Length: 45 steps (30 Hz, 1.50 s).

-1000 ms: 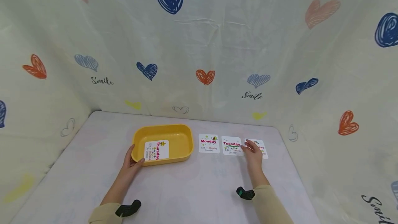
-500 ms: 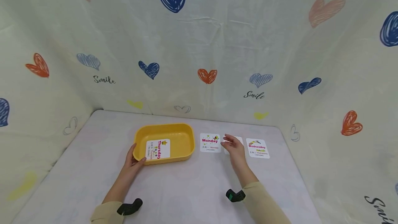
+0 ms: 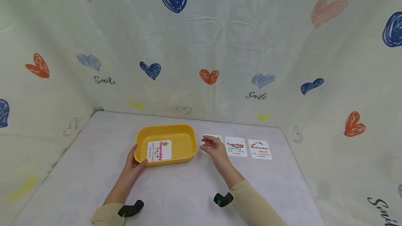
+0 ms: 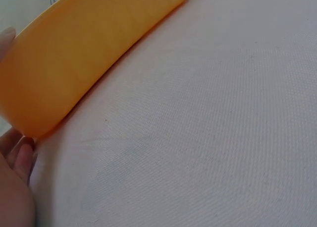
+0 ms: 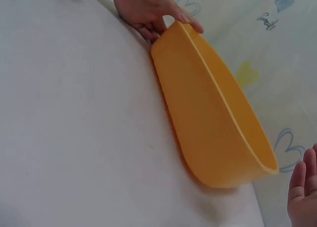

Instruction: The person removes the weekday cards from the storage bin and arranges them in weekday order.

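My left hand (image 3: 132,167) grips the left end of a yellow plastic tray (image 3: 184,142), its thumb over the near rim and its fingers along the side. Inside the tray lies a white Thursday card (image 3: 159,150), turned sideways. My right hand (image 3: 216,152) holds nothing; its relaxed fingers hover over the Monday card (image 3: 218,137), hiding most of it. To the right of that hand the Tuesday card (image 3: 235,147) and the Wednesday card (image 3: 260,149) lie face up in a row. In the right wrist view, right fingers (image 5: 298,180) appear extended beside the tray's end.
A white cloth (image 3: 182,194) covers the table. Behind and at both sides hangs a pale curtain (image 3: 226,51) printed with hearts and the word Smile. A black wrist camera mount (image 3: 131,209) sits at the left cuff, another mount (image 3: 223,200) at the right.
My right hand has moved left from the Wednesday card, past Tuesday, to over Monday. Wednesday and Tuesday are uncovered now. The left hand and tray have stayed in place.
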{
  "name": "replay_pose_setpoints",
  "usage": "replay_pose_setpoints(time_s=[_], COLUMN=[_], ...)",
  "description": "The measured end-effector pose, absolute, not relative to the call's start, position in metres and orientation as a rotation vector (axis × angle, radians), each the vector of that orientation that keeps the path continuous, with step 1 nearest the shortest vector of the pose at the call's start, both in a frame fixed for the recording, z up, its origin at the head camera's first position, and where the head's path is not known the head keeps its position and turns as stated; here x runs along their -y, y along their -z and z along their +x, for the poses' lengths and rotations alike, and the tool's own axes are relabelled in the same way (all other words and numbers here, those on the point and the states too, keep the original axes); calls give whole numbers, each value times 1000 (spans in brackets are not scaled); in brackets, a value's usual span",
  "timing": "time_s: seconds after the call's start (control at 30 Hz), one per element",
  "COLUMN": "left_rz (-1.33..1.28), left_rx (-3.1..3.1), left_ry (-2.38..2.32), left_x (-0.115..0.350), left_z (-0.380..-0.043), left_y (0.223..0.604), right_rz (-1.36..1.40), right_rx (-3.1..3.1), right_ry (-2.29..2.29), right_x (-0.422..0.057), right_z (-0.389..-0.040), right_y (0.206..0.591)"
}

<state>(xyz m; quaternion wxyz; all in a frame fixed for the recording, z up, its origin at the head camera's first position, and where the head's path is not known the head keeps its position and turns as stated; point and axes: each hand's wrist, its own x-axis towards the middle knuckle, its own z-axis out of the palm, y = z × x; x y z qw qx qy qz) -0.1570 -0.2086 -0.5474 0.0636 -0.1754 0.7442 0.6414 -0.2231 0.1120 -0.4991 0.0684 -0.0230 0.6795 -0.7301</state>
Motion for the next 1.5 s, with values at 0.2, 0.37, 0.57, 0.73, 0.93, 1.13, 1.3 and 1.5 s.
replay_pose_setpoints(time_s=[0.2, 0.37, 0.57, 0.73, 0.93, 1.13, 1.3, 1.5], left_rz=[-540, -534, -546, -540, -537, -534, -530, -533], left_rx=[-2250, -2248, -2242, -2229, -2234, -2227, -2223, -2223], left_ry=[-1944, -1957, -1957, -1968, -1956, -1964, -1970, -1961], left_x=[209, 207, 207, 208, 210, 211, 211, 212], left_z=[-156, -155, -156, -156, -156, -154, -154, -155], left_y=[548, 546, 546, 549, 549, 546, 546, 548], right_rz=[-141, -202, -191, -233, -381, -427, -424, -388], right_rx=[-1988, -1982, -2017, -2050, -2090, -2126, -2115, -2156], right_ry=[2133, 2094, 2067, 1964, 1803, 1704, 1665, 1608], right_x=[-82, -62, -45, -39, -35, -28, -21, -13], right_z=[-221, -219, -223, -228, -225, -227, -247, -255], right_y=[504, 505, 506, 507, 491, 484, 513, 518])
